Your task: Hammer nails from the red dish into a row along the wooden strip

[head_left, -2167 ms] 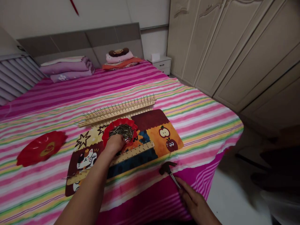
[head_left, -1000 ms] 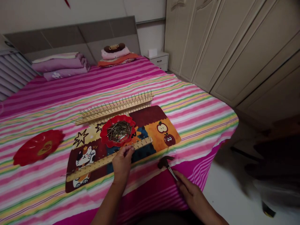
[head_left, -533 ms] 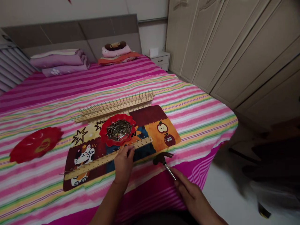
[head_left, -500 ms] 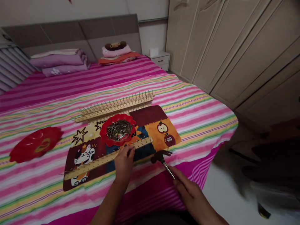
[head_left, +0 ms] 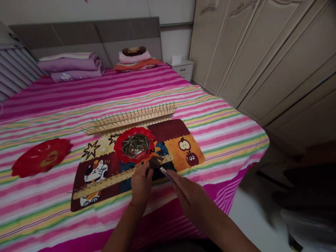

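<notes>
My left hand (head_left: 141, 182) is pinched at the near edge of a long wooden strip (head_left: 110, 177) with a row of holes; what its fingers hold is too small to name. The strip lies on a colourful cartoon mat (head_left: 181, 145). My right hand (head_left: 190, 196) grips the metal handle of a small hammer (head_left: 155, 163), whose dark head hovers just above my left fingertips and the strip. A red plate of nails (head_left: 134, 145) sits right behind the strip. Farther back lies a second wooden strip (head_left: 131, 117) with nails standing along it.
An empty red plate (head_left: 40, 161) lies to the left on the pink striped bedspread (head_left: 78, 94). Folded bedding (head_left: 69, 66) and a plush toy (head_left: 133, 50) are at the headboard. A white nightstand (head_left: 183, 68) and beige wardrobe doors (head_left: 262, 52) stand to the right; the bed's edge drops to the floor (head_left: 252, 217).
My left hand left the nail plate and came down to the near strip. My right hand lifted the hammer from the bed's edge and swung it left over my left fingers.
</notes>
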Demonstrator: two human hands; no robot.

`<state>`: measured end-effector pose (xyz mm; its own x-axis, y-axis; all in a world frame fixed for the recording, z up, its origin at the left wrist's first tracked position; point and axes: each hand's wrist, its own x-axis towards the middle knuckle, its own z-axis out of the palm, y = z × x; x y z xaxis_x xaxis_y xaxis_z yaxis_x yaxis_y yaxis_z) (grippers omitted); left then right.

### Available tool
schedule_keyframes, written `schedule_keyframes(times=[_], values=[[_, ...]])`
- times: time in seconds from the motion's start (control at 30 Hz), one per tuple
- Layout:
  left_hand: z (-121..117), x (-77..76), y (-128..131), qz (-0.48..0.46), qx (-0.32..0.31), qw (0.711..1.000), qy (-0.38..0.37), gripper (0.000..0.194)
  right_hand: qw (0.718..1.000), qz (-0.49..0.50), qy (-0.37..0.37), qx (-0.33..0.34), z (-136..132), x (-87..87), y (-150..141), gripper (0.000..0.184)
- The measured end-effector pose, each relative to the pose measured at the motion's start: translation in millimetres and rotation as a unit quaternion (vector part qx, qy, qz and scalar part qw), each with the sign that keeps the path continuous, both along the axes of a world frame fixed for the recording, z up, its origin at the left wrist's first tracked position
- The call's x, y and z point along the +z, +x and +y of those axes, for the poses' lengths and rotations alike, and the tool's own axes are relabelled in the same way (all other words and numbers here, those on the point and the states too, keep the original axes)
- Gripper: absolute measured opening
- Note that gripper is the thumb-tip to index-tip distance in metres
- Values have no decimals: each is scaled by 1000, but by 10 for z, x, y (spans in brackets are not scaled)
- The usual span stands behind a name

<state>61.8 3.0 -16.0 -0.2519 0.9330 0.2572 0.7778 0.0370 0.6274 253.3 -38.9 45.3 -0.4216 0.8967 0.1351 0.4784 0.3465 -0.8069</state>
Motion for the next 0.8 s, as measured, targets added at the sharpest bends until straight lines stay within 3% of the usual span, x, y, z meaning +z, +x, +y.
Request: schedule_keyframes(times=[0.07, 0.17, 0.3, 0.43, 0.5, 0.6, 0.8], values=[[-11, 14, 13, -16, 1, 1000, -4, 14, 998, 55, -3, -21, -95, -18, 115, 45], [-67, 123, -9, -36, -7, 999, -26, 13, 990, 110, -74, -46, -269, -166, 343, 44], [-50, 470, -199, 10, 2, 998, -66, 14, 968, 118, -198, -104, -509, -651, 621, 46], [294, 752, -459, 155, 30, 975, -156, 17, 938, 143, -259, -178, -676, -1148, 742, 54], [519, 766, -526, 224, 0, 947, -229, 19, 925, 159, -280, -204, -704, -1274, 745, 55], [773, 680, -520, 246, -35, 931, -269, 18, 906, 180, -309, -226, -693, -1319, 719, 57], [924, 580, -453, 251, -25, 923, -292, 19, 902, 180, -317, -230, -656, -1281, 680, 57]])
